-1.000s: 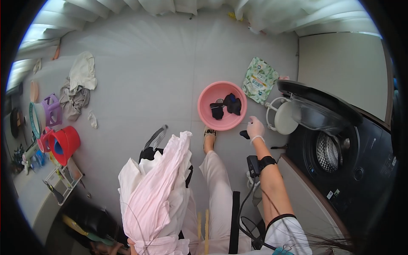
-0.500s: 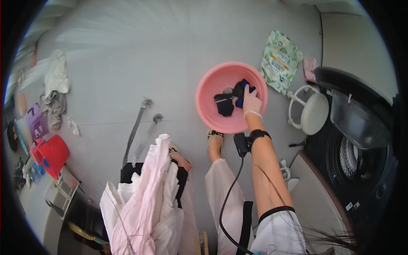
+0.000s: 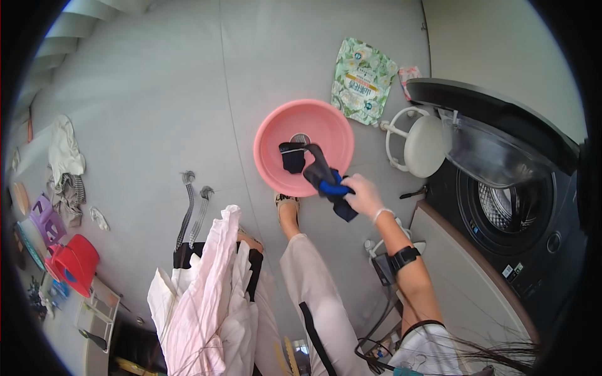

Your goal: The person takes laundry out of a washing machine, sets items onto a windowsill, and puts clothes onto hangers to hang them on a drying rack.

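- Probably light, soft and limp, the black-and-blue cloth garment (image 3: 321,170) hangs over the round pink plastic basin (image 3: 274,133).
- Right hand (image 3: 360,193) grips its bunched end, a sensible hold.
- Left hand: hidden, cannot tell.

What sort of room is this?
Probably a home laundry area: a front-loading washing machine stands with its door open, a pink basin holds dark clothing, and more clothes lie on the floor.
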`<state>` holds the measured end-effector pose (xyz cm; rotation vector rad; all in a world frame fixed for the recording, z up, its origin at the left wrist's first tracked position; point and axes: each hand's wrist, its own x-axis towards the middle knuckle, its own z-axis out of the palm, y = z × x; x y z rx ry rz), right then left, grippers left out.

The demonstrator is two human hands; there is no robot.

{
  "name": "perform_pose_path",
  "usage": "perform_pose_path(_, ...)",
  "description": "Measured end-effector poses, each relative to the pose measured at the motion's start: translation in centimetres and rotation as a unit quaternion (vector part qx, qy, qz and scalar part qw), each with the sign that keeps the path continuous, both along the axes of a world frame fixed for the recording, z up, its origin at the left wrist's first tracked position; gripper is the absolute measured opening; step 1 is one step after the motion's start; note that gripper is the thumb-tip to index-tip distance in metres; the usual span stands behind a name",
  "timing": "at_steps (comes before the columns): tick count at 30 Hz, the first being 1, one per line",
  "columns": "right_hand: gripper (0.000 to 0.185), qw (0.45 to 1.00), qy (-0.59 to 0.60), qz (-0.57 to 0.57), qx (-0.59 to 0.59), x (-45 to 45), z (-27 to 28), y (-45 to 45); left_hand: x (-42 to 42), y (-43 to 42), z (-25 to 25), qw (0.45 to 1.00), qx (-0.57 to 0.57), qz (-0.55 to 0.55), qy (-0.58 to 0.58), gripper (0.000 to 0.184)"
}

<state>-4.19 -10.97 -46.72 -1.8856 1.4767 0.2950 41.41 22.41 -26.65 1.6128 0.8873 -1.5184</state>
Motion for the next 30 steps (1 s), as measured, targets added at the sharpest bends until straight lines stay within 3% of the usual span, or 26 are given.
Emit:
perform_pose_path(3,0.024,0.995,-0.002,0.101,0.000,1.4,1.5,-1.5,-0.1,-0.4,0.0,1.000,-0.009,-0.006,-0.003,0.086)
perform_pose_path(6,0.018,0.986,0.054,0.142,0.073,5.7,-2.5,-3.5,0.1,-0.1,-0.2,1.000,-0.005,-0.012,-0.009,0.085)
perform_pose_path(10,0.032,0.989,0.100,0.058,0.087,10.5,-13.6,-3.7,0.8,1.2,0.0,1.000,0.020,-0.017,-0.017,0.085)
perform_pose_path(13,0.041,0.987,0.134,0.004,0.084,13.3,-17.8,-3.2,1.6,2.5,0.5,0.999,0.042,-0.015,-0.028,0.085)
perform_pose_path(16,0.031,0.965,0.199,0.009,0.172,15.2,-16.3,-2.5,2.1,3.6,1.7,0.998,0.058,-0.008,-0.031,0.084)
perform_pose_path(19,0.024,0.982,0.167,-0.015,0.090,13.3,-15.2,0.9,2.5,4.7,3.2,0.999,0.047,0.006,-0.026,0.084)
perform_pose_path(22,0.020,0.989,0.125,-0.055,0.051,11.1,-9.5,2.8,2.5,5.9,5.6,0.999,0.013,0.036,-0.025,0.083)
perform_pose_path(24,0.020,0.999,0.015,-0.052,0.003,9.2,-5.1,4.1,2.2,6.8,7.6,0.998,-0.014,0.059,-0.023,0.083)
perform_pose_path(30,0.020,0.982,-0.115,-0.044,0.141,15.2,18.1,4.2,0.6,8.1,13.2,0.983,-0.126,0.136,0.009,0.082)
